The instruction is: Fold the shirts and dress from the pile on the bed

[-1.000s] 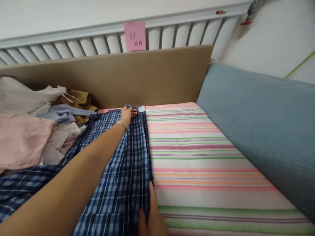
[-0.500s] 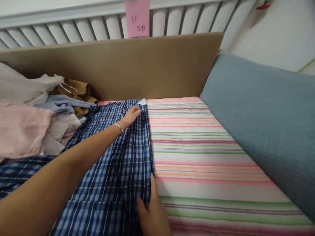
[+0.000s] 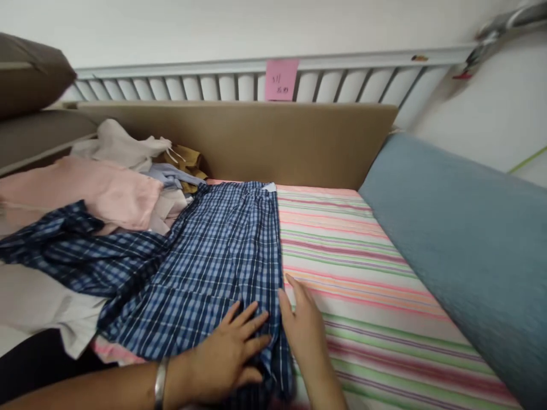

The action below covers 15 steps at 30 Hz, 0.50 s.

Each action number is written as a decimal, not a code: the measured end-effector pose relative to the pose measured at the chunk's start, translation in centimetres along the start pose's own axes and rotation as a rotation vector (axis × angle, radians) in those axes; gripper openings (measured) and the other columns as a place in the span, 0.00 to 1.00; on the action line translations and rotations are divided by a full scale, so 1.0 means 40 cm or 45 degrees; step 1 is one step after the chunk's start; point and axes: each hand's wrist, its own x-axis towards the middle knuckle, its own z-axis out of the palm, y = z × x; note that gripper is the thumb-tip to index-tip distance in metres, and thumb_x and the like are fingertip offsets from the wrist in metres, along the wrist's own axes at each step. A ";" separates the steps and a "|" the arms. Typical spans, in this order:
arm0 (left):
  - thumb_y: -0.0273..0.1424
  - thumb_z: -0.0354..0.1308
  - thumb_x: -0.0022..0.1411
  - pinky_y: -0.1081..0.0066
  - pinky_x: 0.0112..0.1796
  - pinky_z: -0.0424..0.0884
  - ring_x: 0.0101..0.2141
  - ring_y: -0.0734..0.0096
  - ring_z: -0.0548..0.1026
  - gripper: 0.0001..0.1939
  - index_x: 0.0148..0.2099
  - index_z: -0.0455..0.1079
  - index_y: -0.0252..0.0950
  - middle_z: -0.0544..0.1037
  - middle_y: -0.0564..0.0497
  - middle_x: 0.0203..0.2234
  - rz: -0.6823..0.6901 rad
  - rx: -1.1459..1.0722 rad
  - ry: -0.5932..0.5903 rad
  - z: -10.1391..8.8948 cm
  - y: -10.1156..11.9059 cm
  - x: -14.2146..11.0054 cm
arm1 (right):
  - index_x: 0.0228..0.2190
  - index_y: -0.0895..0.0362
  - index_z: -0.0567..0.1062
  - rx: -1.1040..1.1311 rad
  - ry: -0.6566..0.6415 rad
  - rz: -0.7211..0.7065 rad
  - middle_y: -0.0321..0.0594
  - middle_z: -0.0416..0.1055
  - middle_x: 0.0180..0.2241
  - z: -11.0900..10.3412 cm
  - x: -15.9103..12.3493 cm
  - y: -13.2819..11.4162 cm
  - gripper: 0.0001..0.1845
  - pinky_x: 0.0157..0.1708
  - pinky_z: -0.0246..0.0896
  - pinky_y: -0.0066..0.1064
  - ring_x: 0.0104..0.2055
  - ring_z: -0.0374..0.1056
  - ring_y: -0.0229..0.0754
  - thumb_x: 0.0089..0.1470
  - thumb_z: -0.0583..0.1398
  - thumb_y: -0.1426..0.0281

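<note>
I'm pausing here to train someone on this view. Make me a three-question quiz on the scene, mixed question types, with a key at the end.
1. Which hand wears the silver bangle?

2. True or false: the pink note sits above the top edge of the brown board.

3. What lies directly under the spread left hand?
A) the striped sheet
B) the blue plaid garment
C) the pale pink garment

Key: 1. The left. 2. True. 3. B.
</note>
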 end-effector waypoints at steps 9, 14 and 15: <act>0.38 0.56 0.60 0.42 0.60 0.44 0.63 0.52 0.48 0.30 0.63 0.55 0.53 0.53 0.49 0.64 -0.186 -0.183 0.190 0.003 0.022 -0.238 | 0.55 0.58 0.66 -0.417 -0.171 -0.287 0.50 0.51 0.62 0.106 -0.092 -0.038 0.29 0.62 0.39 0.50 0.66 0.42 0.53 0.57 0.51 0.56; 0.39 0.56 0.57 0.50 0.60 0.52 0.60 0.55 0.58 0.23 0.56 0.66 0.49 0.63 0.49 0.59 -0.591 -0.369 0.912 0.034 -0.152 -0.410 | 0.56 0.54 0.64 -0.445 -0.247 -0.359 0.46 0.52 0.62 0.127 -0.128 -0.024 0.30 0.62 0.34 0.53 0.65 0.43 0.52 0.57 0.50 0.53; 0.40 0.57 0.55 0.52 0.59 0.54 0.58 0.54 0.61 0.22 0.53 0.69 0.47 0.67 0.48 0.57 -0.683 -0.471 1.058 0.038 -0.182 -0.441 | 0.56 0.54 0.65 -0.429 -0.264 -0.350 0.46 0.53 0.62 0.128 -0.132 -0.019 0.30 0.62 0.34 0.53 0.65 0.44 0.52 0.56 0.50 0.53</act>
